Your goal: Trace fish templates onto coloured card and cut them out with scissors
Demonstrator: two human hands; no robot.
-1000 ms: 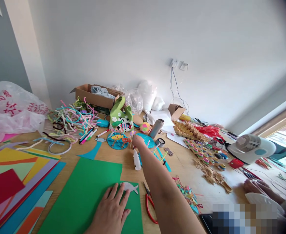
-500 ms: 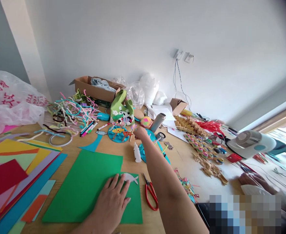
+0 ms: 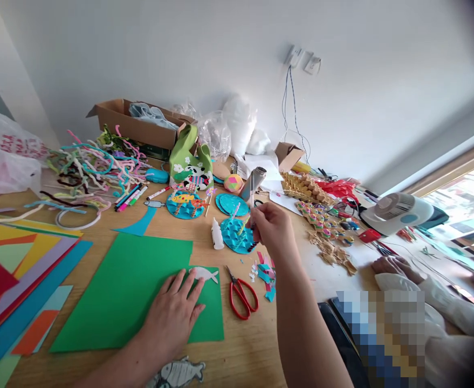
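My left hand [image 3: 172, 304] lies flat with its fingers spread on a green sheet of paper [image 3: 119, 291]. Its fingertips touch a small white fish cutout [image 3: 206, 274] on the sheet's right part. My right hand [image 3: 272, 223] is raised over the table, fingers pinched round a slim upright pen [image 3: 252, 194] with a dark lower end. Behind that hand lies a blue disc with raised bumps [image 3: 234, 237]. A white glue bottle [image 3: 217, 235] stands left of the disc. Red-handled scissors [image 3: 242, 296] rest beside the green sheet's right edge.
Coloured paper sheets [image 3: 54, 269] are stacked at left. Pipe cleaners [image 3: 95, 167], markers [image 3: 134, 196], a green panda bag [image 3: 190, 167] and a metal flask [image 3: 254, 184] stand farther back. Another person's hand [image 3: 396, 268] rests at right near a white fan [image 3: 398, 210]. A drawn fish [image 3: 182, 372] lies in front.
My right hand has drawn back toward me and to the right, now showing the pen in its fingers. My left hand stays on the green sheet. The view has shifted, revealing the drawn fish.
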